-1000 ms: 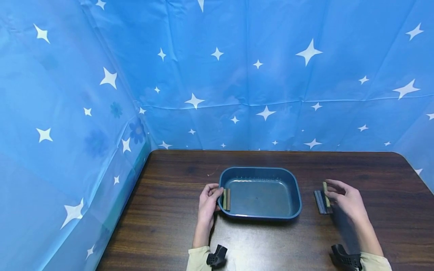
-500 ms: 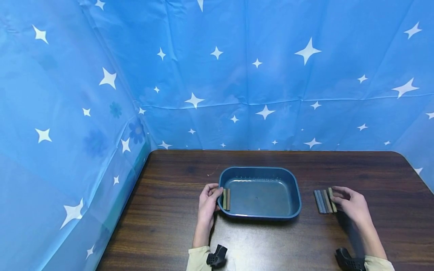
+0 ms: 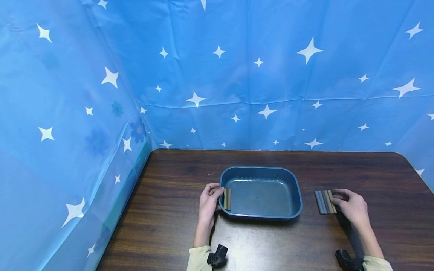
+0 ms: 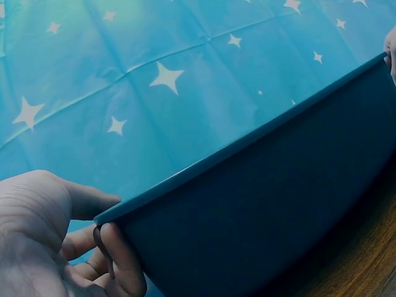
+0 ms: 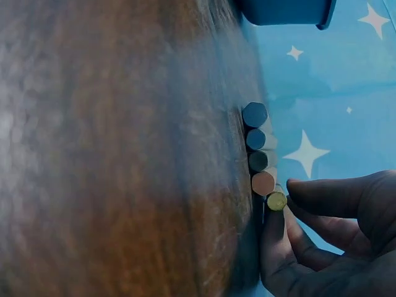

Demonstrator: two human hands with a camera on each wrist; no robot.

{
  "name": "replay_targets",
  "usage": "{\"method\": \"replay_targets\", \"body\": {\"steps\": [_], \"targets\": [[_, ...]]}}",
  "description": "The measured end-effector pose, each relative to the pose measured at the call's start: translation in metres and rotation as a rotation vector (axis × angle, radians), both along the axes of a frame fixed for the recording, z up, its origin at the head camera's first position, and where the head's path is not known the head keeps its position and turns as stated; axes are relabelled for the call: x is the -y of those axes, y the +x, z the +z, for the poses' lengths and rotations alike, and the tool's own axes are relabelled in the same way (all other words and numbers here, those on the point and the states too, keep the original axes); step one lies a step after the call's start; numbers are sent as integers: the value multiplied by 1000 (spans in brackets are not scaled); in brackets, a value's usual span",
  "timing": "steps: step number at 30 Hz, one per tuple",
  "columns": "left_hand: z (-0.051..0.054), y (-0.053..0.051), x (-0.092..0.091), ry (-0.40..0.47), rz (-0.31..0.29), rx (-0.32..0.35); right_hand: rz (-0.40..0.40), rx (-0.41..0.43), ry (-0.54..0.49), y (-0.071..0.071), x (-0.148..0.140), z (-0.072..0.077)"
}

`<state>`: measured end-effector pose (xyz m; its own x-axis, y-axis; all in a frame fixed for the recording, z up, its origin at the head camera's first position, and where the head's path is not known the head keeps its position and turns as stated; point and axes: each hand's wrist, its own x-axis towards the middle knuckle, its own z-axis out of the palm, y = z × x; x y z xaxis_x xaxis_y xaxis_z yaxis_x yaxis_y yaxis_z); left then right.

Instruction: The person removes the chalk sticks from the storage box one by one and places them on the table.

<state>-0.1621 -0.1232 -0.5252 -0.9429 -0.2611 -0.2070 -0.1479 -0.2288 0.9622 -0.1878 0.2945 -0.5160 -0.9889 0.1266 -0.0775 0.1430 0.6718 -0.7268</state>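
My right hand (image 3: 355,207) pinches a yellow chalk-like stick (image 5: 276,201) between thumb and finger. This stick is at the right end of a row on the table, against a brownish-orange stick (image 5: 263,183). In the right wrist view it sits slightly higher off the table than its neighbours. Further left in the row lie blue sticks (image 3: 319,202) and a dark greyish one (image 5: 258,161). My left hand (image 3: 207,203) grips the left rim of a dark blue plastic tub (image 3: 259,217), thumb on top and fingers beneath. Inside the tub's left end are a yellow-green stick (image 3: 225,198) and a brown stick (image 3: 228,199).
A dark wood-grain table (image 3: 176,195) carries everything. The tub stands between the two hands, left of the row. Blue star-patterned cloth (image 3: 217,75) hangs behind the table and along its left side. A black wrist camera (image 3: 217,256) is strapped near each sleeve.
My right hand has shifted right and lowered, bringing the yellow stick from above the row to its right end. My left hand keeps its grip on the tub, which has not moved.
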Motion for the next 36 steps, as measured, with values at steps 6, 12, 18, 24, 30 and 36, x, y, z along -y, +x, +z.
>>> {"method": "replay_targets", "body": {"steps": [6, 12, 18, 24, 30, 36], "targets": [[0, 0, 1, -1, 2, 5, 6, -13, 8, 4, 3, 1], [-1, 0, 1, -18, 2, 14, -33, -32, 39, 3, 3, 0], [1, 0, 0, -7, 7, 13, -62, -30, 43, 2, 4, -1], [2, 1, -1, -5, 9, 17, -77, -13, 23, 2, 2, 2], [3, 0, -1, -6, 13, 19, -84, -39, 35, 1, 2, 12], [3, -1, -1, -4, 12, 25, -22, -75, 29, 3, 9, 29]]}}
